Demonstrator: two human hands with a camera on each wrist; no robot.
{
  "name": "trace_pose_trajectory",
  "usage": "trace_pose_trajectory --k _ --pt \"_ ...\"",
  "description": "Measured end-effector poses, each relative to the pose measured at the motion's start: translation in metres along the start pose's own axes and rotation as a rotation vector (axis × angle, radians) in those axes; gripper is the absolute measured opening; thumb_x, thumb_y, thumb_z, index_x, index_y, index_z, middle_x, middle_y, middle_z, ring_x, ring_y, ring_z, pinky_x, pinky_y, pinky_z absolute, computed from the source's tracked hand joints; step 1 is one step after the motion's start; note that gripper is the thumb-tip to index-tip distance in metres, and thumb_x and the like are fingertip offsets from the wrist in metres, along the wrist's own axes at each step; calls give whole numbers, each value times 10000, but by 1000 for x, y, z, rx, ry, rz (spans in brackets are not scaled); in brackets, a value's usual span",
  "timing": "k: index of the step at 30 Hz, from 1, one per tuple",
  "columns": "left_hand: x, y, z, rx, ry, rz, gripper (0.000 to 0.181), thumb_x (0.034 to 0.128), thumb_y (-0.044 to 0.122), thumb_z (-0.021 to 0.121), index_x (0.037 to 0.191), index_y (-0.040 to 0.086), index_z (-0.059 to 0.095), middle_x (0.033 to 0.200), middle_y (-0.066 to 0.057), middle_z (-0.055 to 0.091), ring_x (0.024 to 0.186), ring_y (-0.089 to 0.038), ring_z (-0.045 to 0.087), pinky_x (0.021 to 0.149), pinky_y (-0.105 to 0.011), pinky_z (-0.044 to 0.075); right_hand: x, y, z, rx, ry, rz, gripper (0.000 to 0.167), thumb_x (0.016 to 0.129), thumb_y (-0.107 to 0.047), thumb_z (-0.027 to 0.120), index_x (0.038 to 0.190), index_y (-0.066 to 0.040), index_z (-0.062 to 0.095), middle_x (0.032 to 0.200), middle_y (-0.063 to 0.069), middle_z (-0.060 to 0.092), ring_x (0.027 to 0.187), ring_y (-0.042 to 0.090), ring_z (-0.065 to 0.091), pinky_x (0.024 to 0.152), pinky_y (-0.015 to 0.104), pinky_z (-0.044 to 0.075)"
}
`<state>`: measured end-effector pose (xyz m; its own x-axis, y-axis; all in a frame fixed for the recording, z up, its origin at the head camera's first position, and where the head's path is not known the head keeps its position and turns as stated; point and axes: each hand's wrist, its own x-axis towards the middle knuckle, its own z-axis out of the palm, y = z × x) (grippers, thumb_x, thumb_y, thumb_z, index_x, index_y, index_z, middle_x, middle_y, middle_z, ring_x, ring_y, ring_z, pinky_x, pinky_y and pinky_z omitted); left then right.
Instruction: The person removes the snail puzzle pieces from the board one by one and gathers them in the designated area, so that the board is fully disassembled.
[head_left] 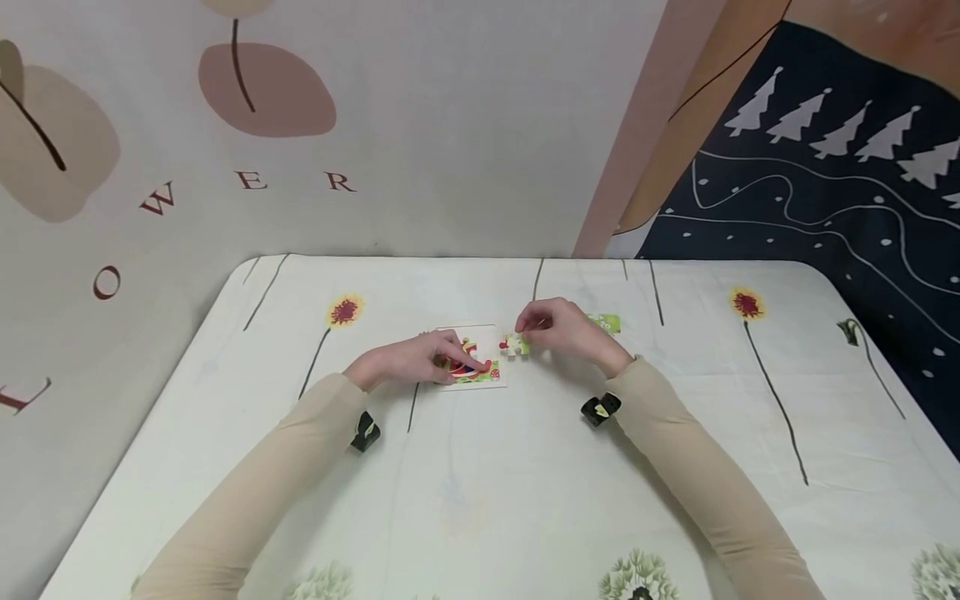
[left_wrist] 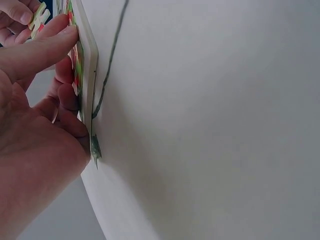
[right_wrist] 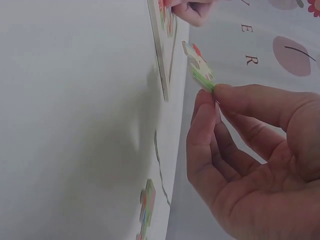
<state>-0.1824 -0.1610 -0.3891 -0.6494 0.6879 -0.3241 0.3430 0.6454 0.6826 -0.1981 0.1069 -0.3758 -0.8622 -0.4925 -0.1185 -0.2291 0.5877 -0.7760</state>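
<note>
Right fingers pinch a puzzle piece; spread left fingers touch the puzzle board; flowery table below, pale wall beyond.

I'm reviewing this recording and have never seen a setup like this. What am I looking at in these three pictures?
There is no robot here: these are a person's two bare hands. The widest picture comes from a head-worn camera looking forward and down; the other two come from a camera on each wrist. On the white, flower-printed surface lies a partly filled puzzle board, with the left hand resting on it. The right hand pinches a loose puzzle piece above the surface. Beyond that hand lies more green puzzle material.
</note>
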Motion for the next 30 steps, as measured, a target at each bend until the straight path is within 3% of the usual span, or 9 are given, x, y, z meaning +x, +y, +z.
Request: trace_pose_trajectory --k 22,30 --pt "-1 -1 1 -44 7 2 409 923 22 642 1296 184 685 1150 -85 543 1062 -216 440 840 -322 362 -19 25 -21 26 66 -13 141 923 -22 607 1031 10 691 1002 143 688 922 179 603 867 286 468" --pt "-1 -2 1 -44 12 28 399 924 24 642 1294 166 685 1120 -81 544 1044 -205 433 847 -318 363 -29 33 -29 41 93 -7 157 931 -37 623 1054 27 696 1090 196 699 919 166 612 836 238 468"
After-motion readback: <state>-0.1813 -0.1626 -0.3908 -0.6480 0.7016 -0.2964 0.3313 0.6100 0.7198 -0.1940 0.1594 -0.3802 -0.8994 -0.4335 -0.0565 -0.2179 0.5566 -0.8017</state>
